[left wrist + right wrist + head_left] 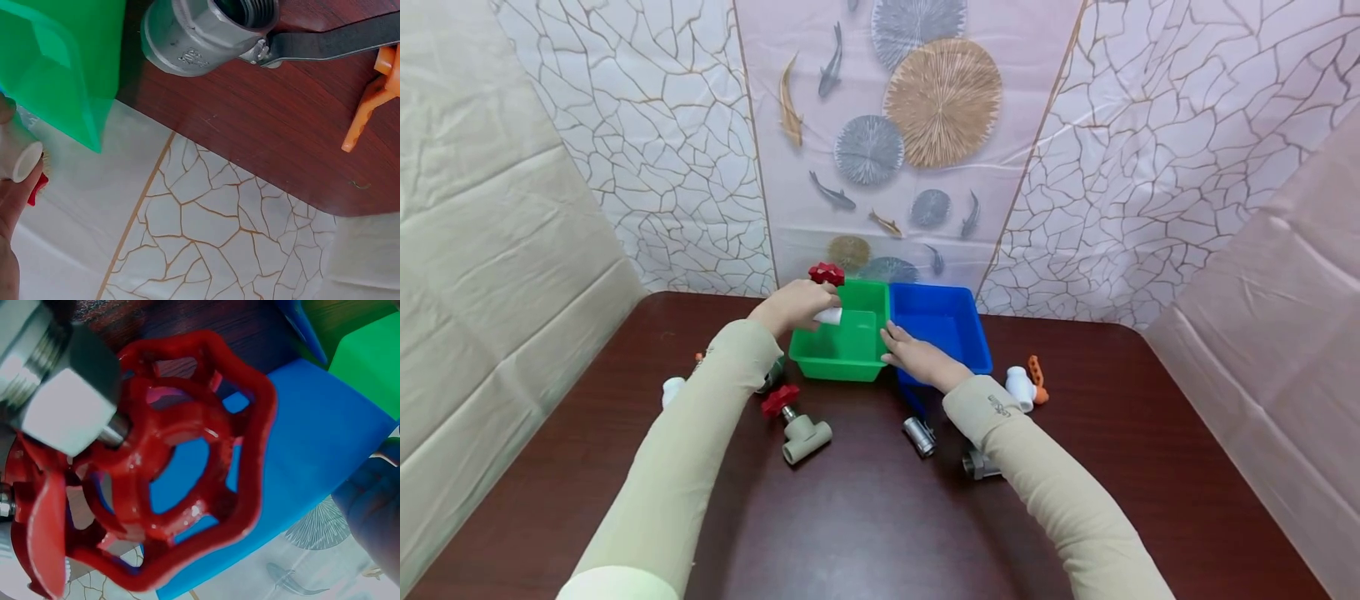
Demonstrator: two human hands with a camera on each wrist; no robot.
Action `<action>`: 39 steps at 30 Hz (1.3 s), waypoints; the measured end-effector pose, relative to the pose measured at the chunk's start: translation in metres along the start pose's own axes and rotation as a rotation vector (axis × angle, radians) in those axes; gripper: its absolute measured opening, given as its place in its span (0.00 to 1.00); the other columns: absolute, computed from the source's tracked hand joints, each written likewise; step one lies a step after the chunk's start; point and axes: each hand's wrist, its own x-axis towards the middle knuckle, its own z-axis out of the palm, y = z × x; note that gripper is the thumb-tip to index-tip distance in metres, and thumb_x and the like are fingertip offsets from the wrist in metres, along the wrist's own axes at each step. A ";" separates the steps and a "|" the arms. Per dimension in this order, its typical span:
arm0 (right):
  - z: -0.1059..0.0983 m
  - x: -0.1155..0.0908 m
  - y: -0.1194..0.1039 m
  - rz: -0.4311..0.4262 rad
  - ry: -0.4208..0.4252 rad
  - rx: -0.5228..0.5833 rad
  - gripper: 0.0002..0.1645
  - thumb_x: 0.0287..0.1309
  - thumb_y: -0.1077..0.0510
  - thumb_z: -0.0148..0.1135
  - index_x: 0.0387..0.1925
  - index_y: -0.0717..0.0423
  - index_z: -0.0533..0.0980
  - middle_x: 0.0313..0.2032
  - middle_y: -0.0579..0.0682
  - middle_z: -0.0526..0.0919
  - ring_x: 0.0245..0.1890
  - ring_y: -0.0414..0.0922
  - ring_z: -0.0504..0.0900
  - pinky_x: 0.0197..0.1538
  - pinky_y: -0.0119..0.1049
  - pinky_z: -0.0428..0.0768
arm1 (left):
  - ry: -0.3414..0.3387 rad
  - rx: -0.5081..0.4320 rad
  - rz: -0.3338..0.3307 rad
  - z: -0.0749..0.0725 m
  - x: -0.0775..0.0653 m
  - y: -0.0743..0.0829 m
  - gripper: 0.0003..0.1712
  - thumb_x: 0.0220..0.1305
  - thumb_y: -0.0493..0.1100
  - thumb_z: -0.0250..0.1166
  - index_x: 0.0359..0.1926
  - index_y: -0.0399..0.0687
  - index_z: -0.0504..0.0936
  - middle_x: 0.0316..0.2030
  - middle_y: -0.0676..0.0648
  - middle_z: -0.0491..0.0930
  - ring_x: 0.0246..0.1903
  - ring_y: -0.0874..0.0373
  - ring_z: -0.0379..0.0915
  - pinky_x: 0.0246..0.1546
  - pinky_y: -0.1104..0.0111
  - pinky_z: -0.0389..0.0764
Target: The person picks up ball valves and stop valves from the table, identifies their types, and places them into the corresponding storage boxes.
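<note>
My left hand [801, 304] grips a white plastic valve [827, 316] with a red handwheel [826, 274], held above the left part of the green bin [838, 369]. In the left wrist view the valve's round white end [26, 161] shows beside the fingers, with a bit of red behind it. My right hand [921, 358] hovers with its fingers extended, over the near left side of the blue bin [973, 325], and holds nothing. A red handwheel [253, 469] on a metal valve fills much of the right wrist view.
A beige tee valve [805, 437] with a red wheel and a small metal fitting [919, 437] lie in front of the bins. A white valve [1020, 387] with an orange handle is at right. By the green bin sits a metal ball valve [200, 44] with a black lever.
</note>
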 end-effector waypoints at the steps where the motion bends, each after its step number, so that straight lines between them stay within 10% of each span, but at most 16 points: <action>1: 0.000 0.000 0.000 0.001 0.001 0.000 0.35 0.73 0.52 0.40 0.73 0.61 0.43 0.74 0.60 0.37 0.74 0.54 0.38 0.72 0.49 0.51 | -0.008 0.018 0.004 0.001 0.001 0.000 0.21 0.51 0.41 0.73 0.48 0.43 0.81 0.46 0.43 0.80 0.41 0.48 0.80 0.46 0.59 0.80; 9: 0.003 0.000 -0.001 0.021 0.005 0.024 0.35 0.72 0.52 0.40 0.73 0.60 0.43 0.74 0.59 0.37 0.74 0.53 0.37 0.73 0.48 0.50 | -0.053 0.071 -0.026 0.007 0.012 0.001 0.19 0.52 0.41 0.72 0.47 0.44 0.81 0.45 0.43 0.79 0.40 0.48 0.79 0.46 0.60 0.80; 21: 0.009 0.003 -0.004 0.012 0.001 0.056 0.36 0.72 0.51 0.40 0.73 0.58 0.42 0.74 0.57 0.36 0.74 0.52 0.36 0.73 0.48 0.51 | 0.007 -0.179 -0.230 0.036 0.023 -0.010 0.22 0.51 0.38 0.72 0.49 0.41 0.81 0.47 0.42 0.80 0.46 0.48 0.78 0.51 0.58 0.78; 39: 0.003 0.002 0.001 0.016 0.003 0.024 0.36 0.72 0.52 0.40 0.73 0.60 0.42 0.74 0.57 0.36 0.74 0.53 0.37 0.73 0.48 0.51 | -0.049 -0.287 -0.249 0.054 0.042 -0.010 0.18 0.51 0.34 0.71 0.46 0.41 0.84 0.45 0.42 0.83 0.46 0.49 0.78 0.51 0.58 0.77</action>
